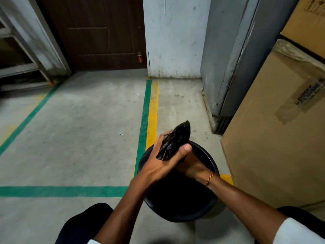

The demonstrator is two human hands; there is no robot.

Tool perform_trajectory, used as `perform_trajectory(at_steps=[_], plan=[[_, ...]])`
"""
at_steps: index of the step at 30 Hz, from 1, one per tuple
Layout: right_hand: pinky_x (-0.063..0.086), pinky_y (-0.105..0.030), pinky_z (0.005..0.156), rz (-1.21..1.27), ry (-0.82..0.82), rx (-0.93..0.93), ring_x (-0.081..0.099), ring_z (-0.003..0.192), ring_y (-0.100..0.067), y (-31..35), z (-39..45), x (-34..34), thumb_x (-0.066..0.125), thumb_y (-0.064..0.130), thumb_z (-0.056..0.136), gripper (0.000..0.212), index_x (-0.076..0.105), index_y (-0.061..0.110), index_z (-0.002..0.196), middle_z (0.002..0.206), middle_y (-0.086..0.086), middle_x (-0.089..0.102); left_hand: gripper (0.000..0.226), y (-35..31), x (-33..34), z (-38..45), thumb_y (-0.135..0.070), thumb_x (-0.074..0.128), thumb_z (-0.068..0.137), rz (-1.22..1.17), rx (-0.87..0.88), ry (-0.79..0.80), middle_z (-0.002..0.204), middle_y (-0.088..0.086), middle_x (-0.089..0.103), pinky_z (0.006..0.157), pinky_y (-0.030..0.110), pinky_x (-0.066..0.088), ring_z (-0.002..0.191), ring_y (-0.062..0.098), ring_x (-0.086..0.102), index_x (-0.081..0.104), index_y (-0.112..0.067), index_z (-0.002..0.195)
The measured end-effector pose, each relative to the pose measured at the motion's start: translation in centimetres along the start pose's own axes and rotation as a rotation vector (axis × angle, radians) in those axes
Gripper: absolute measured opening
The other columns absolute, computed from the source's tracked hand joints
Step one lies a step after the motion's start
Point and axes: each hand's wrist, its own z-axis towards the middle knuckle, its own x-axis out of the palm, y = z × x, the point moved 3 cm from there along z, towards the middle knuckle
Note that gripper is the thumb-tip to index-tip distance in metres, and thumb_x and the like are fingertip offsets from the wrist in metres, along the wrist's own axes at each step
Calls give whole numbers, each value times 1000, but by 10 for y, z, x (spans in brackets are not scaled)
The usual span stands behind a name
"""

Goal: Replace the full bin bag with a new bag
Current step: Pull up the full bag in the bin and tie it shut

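On the left we see bare concrete floor (79, 129) crossed by green tape lines (61, 191). At centre, our left hand (161, 161) grips a folded black bag (173, 142), thumb clamped across it, above the far rim of the bin (213, 166). Our right hand (191, 167) lies partly hidden beneath the left; we cannot tell its grasp. The bin's inside is dark, its contents indistinct. Cardboard boxes (277, 138) stand just beside it at right.

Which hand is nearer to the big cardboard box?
Right. The right hand is over the bin, on the side toward the cardboard box; the left hand, gripping the folded bag, is farther away.
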Motion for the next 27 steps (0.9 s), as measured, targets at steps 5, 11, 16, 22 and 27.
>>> perform_trajectory(at_steps=[5,11,16,22,27], plan=[[54,-22,88,-16,-153,3,65,96,5,6,2,-3,85,44,60,35,67,47,89,99,16,70,121,41,-44,12,-75,71,61,295,20,112,164,-12,8,124,43,12,150,5,7,5,-36,155],[52,-20,87,186,-171,82,67,99,-6,4,3,-5,80,9,79,30,66,27,99,102,7,71,109,78,-19,-3,-83,68,56,477,47,129,151,-7,39,115,40,32,140,11,34,34,-32,147],[46,-4,81,273,-221,102,61,114,-15,6,3,2,70,5,87,38,59,9,123,112,1,65,102,72,14,2,-79,70,59,407,78,16,139,-3,50,111,35,37,132,13,43,41,-24,140],[40,2,82,263,-204,100,52,117,-10,13,-3,1,66,1,88,48,51,21,129,125,-2,58,72,88,36,6,-71,77,60,198,-119,139,113,-3,72,98,40,51,112,10,65,67,-25,114],[42,-36,105,-48,-291,-53,50,124,-21,24,2,-11,61,23,75,46,59,18,120,125,-4,57,80,63,36,11,-49,83,67,207,-108,399,129,-12,50,107,15,35,122,-1,46,45,-30,135]])
